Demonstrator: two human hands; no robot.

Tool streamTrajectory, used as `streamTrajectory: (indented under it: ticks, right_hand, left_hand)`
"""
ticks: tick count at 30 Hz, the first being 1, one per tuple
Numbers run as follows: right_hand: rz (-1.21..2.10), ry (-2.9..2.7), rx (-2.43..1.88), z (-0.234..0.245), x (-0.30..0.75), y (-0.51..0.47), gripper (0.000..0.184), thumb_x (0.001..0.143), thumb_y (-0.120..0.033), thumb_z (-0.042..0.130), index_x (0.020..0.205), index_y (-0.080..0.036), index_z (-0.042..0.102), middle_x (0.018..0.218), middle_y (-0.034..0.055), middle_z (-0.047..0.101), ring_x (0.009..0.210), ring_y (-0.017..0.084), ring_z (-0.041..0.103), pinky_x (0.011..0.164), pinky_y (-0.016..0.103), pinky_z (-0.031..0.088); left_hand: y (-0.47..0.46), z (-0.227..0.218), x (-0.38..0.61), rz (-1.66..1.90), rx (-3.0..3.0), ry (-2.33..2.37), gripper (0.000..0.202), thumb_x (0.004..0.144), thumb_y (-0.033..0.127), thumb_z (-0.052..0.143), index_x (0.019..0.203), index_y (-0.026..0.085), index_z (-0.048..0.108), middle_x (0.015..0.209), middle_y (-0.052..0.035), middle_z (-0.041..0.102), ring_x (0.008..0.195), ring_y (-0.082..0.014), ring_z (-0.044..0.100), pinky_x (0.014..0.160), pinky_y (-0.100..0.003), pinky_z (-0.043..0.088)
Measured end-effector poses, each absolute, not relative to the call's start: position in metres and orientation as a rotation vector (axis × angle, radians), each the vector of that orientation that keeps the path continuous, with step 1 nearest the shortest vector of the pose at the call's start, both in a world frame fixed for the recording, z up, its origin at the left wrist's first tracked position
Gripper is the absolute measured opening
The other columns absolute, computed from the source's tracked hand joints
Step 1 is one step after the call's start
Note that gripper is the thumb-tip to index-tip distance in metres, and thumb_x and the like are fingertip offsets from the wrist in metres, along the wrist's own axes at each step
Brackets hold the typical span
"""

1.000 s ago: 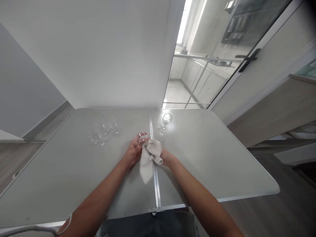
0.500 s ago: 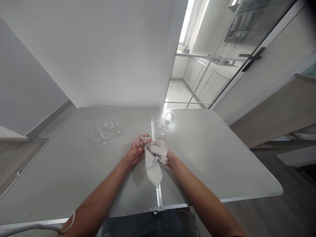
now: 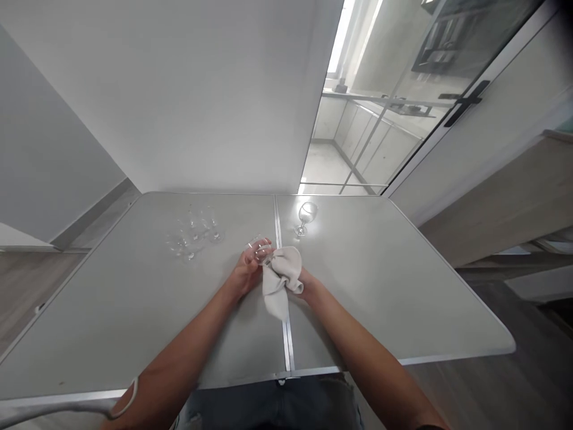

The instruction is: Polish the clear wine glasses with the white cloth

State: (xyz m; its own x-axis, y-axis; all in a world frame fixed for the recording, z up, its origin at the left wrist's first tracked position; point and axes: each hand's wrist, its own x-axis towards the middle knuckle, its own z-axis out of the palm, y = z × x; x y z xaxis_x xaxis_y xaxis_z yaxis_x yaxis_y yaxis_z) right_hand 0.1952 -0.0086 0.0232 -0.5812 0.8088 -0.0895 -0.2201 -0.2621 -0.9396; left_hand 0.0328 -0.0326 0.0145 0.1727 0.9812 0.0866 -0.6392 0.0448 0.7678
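Observation:
My left hand (image 3: 245,270) is closed around the bowl of a clear wine glass (image 3: 258,249), which lies tilted on its side above the middle of the table. The glass's stem end points right, into a white cloth (image 3: 282,278). My right hand (image 3: 307,283) grips that cloth, with most of its fingers hidden behind the folds. One loose end of the cloth hangs down toward me. Beyond my hands, another wine glass (image 3: 307,213) stands upright on the right half of the table.
Several clear glasses (image 3: 193,233) stand grouped on the left half of the pale folding table (image 3: 385,286). A metal seam (image 3: 287,349) runs down its middle. A white wall (image 3: 215,119) rises behind the far edge, beside a glass door (image 3: 371,125).
The wine glass and cloth have shifted slightly upward in view, and the glass's bowl shows more. The cloth's hanging end is higher. Both hands keep their hold.

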Motion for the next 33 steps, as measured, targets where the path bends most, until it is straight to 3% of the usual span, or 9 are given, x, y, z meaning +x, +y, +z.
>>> streamTrajectory:
  ticks: [3,7,11,13,16,21,24,29,33]
  right_hand:
    - [1.726,-1.555,-0.848,0.023,0.194,-0.008,0.027,0.082,-0.045,0.059,0.075,-0.019,0.062,0.062,0.0011,0.056,0.061,0.015,0.051,0.058,0.025,0.042]
    - [1.106,-1.862,-1.100,0.022,0.192,-0.007,0.013,0.083,-0.024,0.050,0.082,-0.017,0.061,0.075,0.0041,0.059,0.070,0.017,0.053,0.066,0.027,0.043]
    - [0.635,-2.042,-1.242,0.021,0.192,-0.009,0.018,0.080,-0.014,0.047,0.091,-0.017,0.062,0.086,0.0073,0.060,0.080,0.020,0.054,0.072,0.028,0.042]
    - [0.802,-2.003,-1.142,0.021,0.192,-0.009,0.015,0.082,-0.017,0.049,0.090,-0.018,0.062,0.082,0.0055,0.061,0.077,0.019,0.054,0.072,0.028,0.043]
    - [1.443,-1.703,-0.896,0.020,0.192,-0.009,0.016,0.086,-0.031,0.054,0.082,-0.018,0.063,0.072,0.0018,0.060,0.066,0.016,0.053,0.064,0.027,0.043]
    - [2.008,-1.230,-0.726,0.019,0.195,-0.008,0.028,0.069,-0.044,0.077,0.074,-0.019,0.065,0.065,0.0006,0.059,0.063,0.016,0.055,0.057,0.026,0.044]
    - [1.907,-1.359,-0.745,0.022,0.196,-0.007,0.025,0.075,-0.043,0.071,0.077,-0.019,0.065,0.069,0.0017,0.061,0.067,0.016,0.055,0.061,0.026,0.045]
    - [1.039,-1.799,-1.103,0.025,0.194,-0.006,0.009,0.080,-0.026,0.057,0.082,-0.018,0.061,0.079,0.0039,0.060,0.076,0.018,0.051,0.070,0.028,0.042]
    - [1.299,-1.684,-0.955,0.020,0.188,-0.006,0.019,0.086,-0.035,0.055,0.081,-0.018,0.061,0.073,0.0015,0.058,0.068,0.016,0.050,0.065,0.026,0.040]
  left_hand:
    - [-0.031,0.015,0.035,1.359,0.820,0.608,0.082,0.057,0.055,0.090,0.124,0.018,0.061,0.109,-0.0130,0.073,0.091,-0.0259,0.071,0.080,-0.035,0.056]
    - [-0.024,0.013,0.040,1.486,0.857,0.872,0.065,0.066,0.043,0.088,0.119,0.017,0.060,0.109,-0.0137,0.074,0.093,-0.0239,0.071,0.082,-0.033,0.056]
    - [-0.023,0.012,0.042,1.537,0.867,0.932,0.060,0.068,0.036,0.087,0.117,0.018,0.060,0.109,-0.0122,0.074,0.094,-0.0222,0.071,0.081,-0.031,0.055]
    - [-0.025,0.013,0.040,1.513,0.853,0.851,0.062,0.067,0.039,0.088,0.118,0.018,0.060,0.109,-0.0116,0.073,0.090,-0.0211,0.071,0.078,-0.030,0.055]
    - [-0.030,0.016,0.036,1.427,0.824,0.690,0.071,0.064,0.051,0.087,0.121,0.018,0.060,0.106,-0.0105,0.072,0.085,-0.0208,0.070,0.075,-0.030,0.055]
    - [-0.036,0.017,0.033,1.310,0.830,0.537,0.087,0.048,0.057,0.092,0.120,0.019,0.061,0.101,-0.0100,0.070,0.088,-0.0246,0.069,0.078,-0.034,0.054]
    - [-0.034,0.015,0.035,1.380,0.828,0.605,0.085,0.052,0.057,0.091,0.121,0.019,0.060,0.104,-0.0113,0.071,0.090,-0.0245,0.069,0.080,-0.034,0.054]
    - [-0.025,0.014,0.040,1.528,0.811,0.838,0.066,0.063,0.041,0.090,0.118,0.019,0.060,0.116,-0.0128,0.072,0.095,-0.0216,0.070,0.084,-0.031,0.053]
    - [-0.026,0.014,0.038,1.498,0.798,0.744,0.074,0.063,0.048,0.089,0.123,0.019,0.059,0.113,-0.0124,0.072,0.093,-0.0220,0.071,0.082,-0.030,0.055]
